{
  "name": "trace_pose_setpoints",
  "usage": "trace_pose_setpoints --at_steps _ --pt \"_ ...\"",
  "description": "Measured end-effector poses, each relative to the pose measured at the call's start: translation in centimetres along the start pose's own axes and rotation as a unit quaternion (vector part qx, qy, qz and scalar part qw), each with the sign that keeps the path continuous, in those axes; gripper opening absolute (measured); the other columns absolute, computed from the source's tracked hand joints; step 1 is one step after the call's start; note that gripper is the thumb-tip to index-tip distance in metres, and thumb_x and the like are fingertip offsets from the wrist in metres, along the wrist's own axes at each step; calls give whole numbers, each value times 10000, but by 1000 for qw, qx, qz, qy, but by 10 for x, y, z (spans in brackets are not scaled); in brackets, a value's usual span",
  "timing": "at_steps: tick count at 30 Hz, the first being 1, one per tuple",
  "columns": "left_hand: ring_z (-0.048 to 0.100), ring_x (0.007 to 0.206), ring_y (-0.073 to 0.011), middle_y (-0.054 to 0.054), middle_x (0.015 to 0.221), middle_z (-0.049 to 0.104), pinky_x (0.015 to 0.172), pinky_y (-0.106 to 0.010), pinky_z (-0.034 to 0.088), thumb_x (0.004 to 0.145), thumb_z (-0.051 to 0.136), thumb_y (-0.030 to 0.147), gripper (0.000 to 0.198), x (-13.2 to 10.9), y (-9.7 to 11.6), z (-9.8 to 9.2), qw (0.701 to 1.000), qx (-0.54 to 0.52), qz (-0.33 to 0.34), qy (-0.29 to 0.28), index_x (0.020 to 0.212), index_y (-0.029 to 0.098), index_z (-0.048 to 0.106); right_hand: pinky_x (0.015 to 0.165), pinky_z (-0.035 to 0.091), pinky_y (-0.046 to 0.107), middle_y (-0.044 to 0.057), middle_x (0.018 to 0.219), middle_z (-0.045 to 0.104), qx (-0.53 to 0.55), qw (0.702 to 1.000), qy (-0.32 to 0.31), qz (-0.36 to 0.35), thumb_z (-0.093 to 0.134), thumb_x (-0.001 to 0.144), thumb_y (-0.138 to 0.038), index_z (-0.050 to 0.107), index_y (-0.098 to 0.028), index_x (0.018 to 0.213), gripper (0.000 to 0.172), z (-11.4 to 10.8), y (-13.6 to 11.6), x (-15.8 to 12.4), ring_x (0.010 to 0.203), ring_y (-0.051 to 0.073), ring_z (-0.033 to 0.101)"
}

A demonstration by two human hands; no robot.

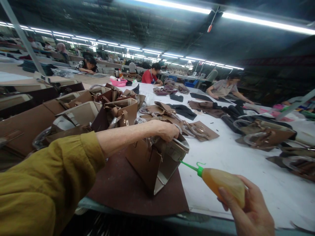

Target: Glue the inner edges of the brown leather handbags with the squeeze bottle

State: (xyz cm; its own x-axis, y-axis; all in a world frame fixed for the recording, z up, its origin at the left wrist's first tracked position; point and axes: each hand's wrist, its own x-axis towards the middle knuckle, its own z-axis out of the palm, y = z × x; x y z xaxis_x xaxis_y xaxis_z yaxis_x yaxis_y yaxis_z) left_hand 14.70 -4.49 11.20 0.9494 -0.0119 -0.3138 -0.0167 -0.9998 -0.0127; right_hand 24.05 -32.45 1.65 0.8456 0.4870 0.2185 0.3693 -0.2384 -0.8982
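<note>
My left hand (165,130) reaches across to the upper edge of a brown handbag (142,160) and is closed on it. The bag stands tilted on a dark brown sheet (140,201), with its pale lining and open side turned to the right. My left fingertips are partly hidden behind the edge. In my right hand (253,203) is a squeeze bottle (222,183) of amber liquid, lying nearly sideways. Its thin green nozzle points left, its tip at or very close to the bag's pale inner edge; I cannot tell whether they touch.
Several unfinished brown handbags (81,111) crowd the left side. Flat bag pieces with wrapped handles (199,130) lie beyond my hands, and more bags (267,132) are at the right. A pink basin (118,82) stands farther back. Co-workers sit around the white-covered table (209,154).
</note>
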Motion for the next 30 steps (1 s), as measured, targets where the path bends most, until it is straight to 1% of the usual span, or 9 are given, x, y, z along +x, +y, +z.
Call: trace_pose_setpoints --at_steps 5,9,14,19,23,27,30 --pt "614 811 -200 -76 972 706 633 -268 431 664 580 69 315 -2 2 -1 1000 -6 -4 -7 939 168 698 666 527 382 50 995 631 4 1000 -16 15 732 637 -583 539 -246 1169 659 0 9 -5 774 274 618" --pt "608 814 -200 -91 983 703 622 -275 419 677 545 52 331 -2 2 -1 1000 -7 5 -7 956 146 697 702 514 387 32 978 623 -10 1000 -21 20 731 638 -585 551 -253 1175 657 1 19 -9 790 268 606" --pt "599 761 -186 -78 956 704 578 -267 401 671 546 57 339 -3 5 -1 1000 -9 8 -10 959 150 698 737 520 395 38 1067 616 8 999 -21 32 733 635 -576 552 -261 1173 649 4 27 -16 894 295 603" --pt "596 729 -188 -81 944 704 556 -268 394 680 545 68 350 -7 9 -3 1000 -4 -8 -12 984 155 695 741 509 389 42 1063 607 17 998 -26 48 740 629 -571 549 -243 1167 658 8 28 -25 897 295 597" --pt "599 736 -195 -81 956 704 555 -273 396 683 546 76 355 -8 11 -3 1000 1 -11 -15 994 161 694 739 485 364 43 1061 597 30 997 -34 57 734 669 -543 536 -231 1160 615 9 27 -32 905 283 582" --pt "600 723 -198 -82 943 703 540 -276 393 667 551 89 341 -9 14 -4 1000 4 -13 -19 967 158 698 737 477 358 45 1063 602 29 997 -42 65 742 660 -543 524 -230 1181 646 10 35 -36 910 284 577" --pt "606 745 -201 -88 962 702 552 -275 401 669 555 91 332 -10 17 -5 1000 5 -18 -21 962 151 699 794 461 367 44 1078 600 25 996 -53 66 729 675 -548 525 -227 1173 627 12 42 -39 948 290 570"
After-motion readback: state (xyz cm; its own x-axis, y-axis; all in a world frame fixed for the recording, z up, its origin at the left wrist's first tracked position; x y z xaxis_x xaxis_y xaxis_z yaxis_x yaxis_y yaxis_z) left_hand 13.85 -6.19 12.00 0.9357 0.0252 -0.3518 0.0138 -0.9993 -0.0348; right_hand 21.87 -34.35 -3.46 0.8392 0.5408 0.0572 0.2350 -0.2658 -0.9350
